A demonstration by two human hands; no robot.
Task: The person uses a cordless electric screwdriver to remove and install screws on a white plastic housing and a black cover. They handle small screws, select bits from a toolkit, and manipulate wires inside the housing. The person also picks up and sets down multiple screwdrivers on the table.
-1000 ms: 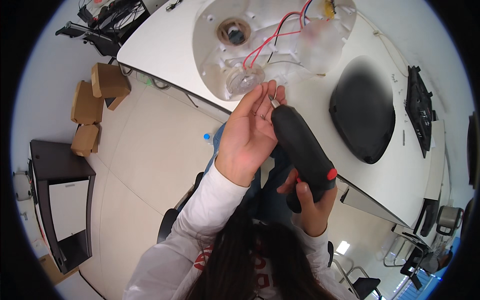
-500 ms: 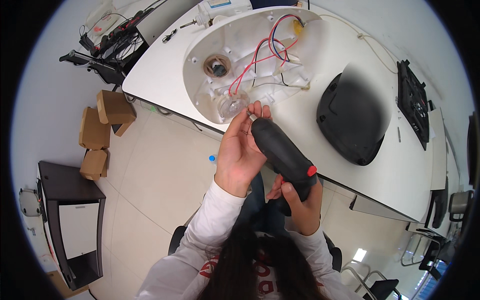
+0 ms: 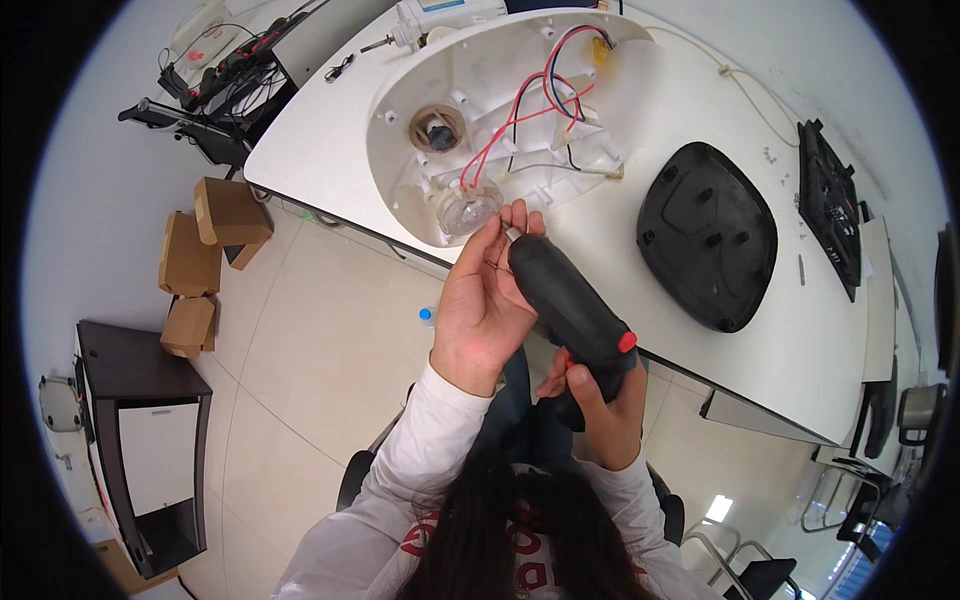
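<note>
A black cordless screwdriver [image 3: 568,298] with a red button sits in my right hand [image 3: 612,412], whose fingers wrap round its handle. Its metal tip points up and left toward my left hand [image 3: 485,305]. The left thumb and fingertips close round the bit [image 3: 505,224] at that tip. Across the left palm lies another thin metal piece, too small to name. Just beyond the fingertips is a white plastic housing [image 3: 400,190], open side up. Inside it are a clear round part [image 3: 466,212], a round socket [image 3: 436,130] and red, black and blue wires [image 3: 548,85].
To the right on the white table [image 3: 800,370] lies a black plastic cover [image 3: 705,235]. Beyond it are loose screws [image 3: 770,155] and an open black tool case [image 3: 832,205]. A white motor-like unit [image 3: 425,25] stands at the back. Cardboard boxes [image 3: 190,265] sit on the floor.
The screwdriver has shifted slightly right and down, and more of its tip shows by the left fingertips. A thin metal piece has come into sight in the left palm.
</note>
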